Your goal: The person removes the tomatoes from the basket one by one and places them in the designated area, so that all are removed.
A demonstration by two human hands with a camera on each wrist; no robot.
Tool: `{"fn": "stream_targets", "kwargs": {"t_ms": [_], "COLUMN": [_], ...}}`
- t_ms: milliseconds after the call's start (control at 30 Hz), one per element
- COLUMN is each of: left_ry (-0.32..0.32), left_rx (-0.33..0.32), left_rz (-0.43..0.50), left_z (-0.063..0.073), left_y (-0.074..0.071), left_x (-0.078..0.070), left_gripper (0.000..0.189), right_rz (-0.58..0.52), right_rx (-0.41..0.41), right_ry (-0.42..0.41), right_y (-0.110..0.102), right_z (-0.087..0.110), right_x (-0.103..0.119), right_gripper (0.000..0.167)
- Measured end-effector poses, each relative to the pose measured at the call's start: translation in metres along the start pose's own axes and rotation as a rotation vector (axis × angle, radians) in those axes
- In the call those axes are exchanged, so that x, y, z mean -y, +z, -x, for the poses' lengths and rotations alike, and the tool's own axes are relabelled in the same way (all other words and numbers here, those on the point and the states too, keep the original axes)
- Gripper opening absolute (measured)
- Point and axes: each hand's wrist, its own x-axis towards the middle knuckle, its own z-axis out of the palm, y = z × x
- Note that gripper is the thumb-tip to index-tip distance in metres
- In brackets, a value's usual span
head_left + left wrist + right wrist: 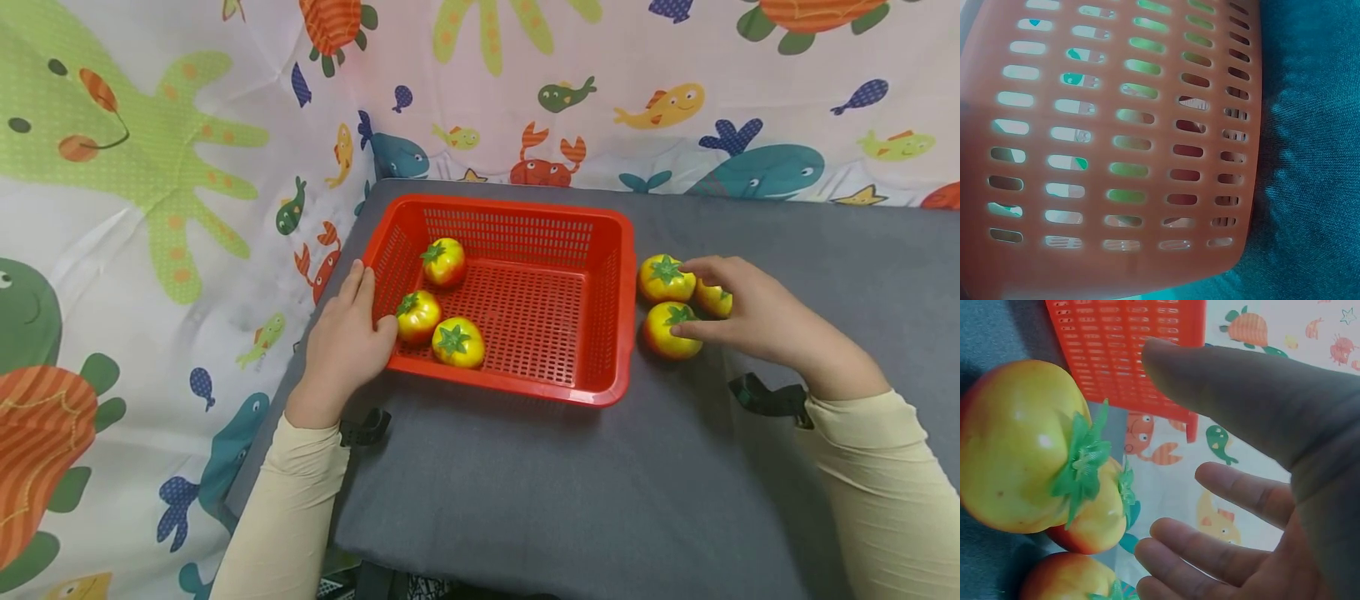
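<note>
Basket duty falls to the left hand (341,342): its fingers lie nearly straight at the left rim of the red plastic basket (532,321), thumb laid over the edge. I read that as a steadying touch, so the light mesh won't skid. How hard it presses I can't tell; the left wrist view gives me only the slotted outer wall.

On the other side, the right hand (761,317) is spread wide, and the right wrist view shows nothing between thumb and fingertips. I take that spread as room for a round, smooth fruit. Whether the thumb touches the nearest one I can't make out from up here. The basket sits on the gray cloth (510,483) between both hands, probably so each reaches it easily.

Now my count: one basket, two hands, six glossy, likely imitation tomatoes. Three lie in the basket's left half: one toward the back (446,263), one just beside the left thumb (418,317), one near the front wall (458,342). Three more cluster on the cloth just beyond the right wall: a rear one (664,279), a front one (667,337), and a third (709,298) partly hidden by the right hand.
</note>
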Motion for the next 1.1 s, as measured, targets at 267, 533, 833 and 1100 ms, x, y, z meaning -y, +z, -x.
{"fn": "stream_targets", "kwargs": {"t_ms": [267,533,833,1100], "left_ry": [-0.003,0.001,0.004,0.008], "left_rx": [-0.003,-0.003,-0.005,-0.016], "left_rz": [0.006,0.003,0.004,0.0], "left_z": [0.001,0.0,0.001,0.0], "left_y": [0.0,0.0,0.002,0.001], "left_x": [-0.001,-0.001,0.0,0.001], "left_gripper": [0.079,0.08,0.08,0.08], "right_rz": [0.01,-0.009,-0.022,-0.029], "right_rx": [-0.029,-0.012,-0.001,0.015], "right_ry": [-0.04,-0.022,-0.034,-0.048], "right_y": [-0.007,-0.013,-0.012,-0.012], "right_z": [-0.005,-0.014,-0.024,-0.031], "right_x": [0.009,0.026,0.045,0.06], "right_gripper": [0.072,0.08,0.08,0.08]}}
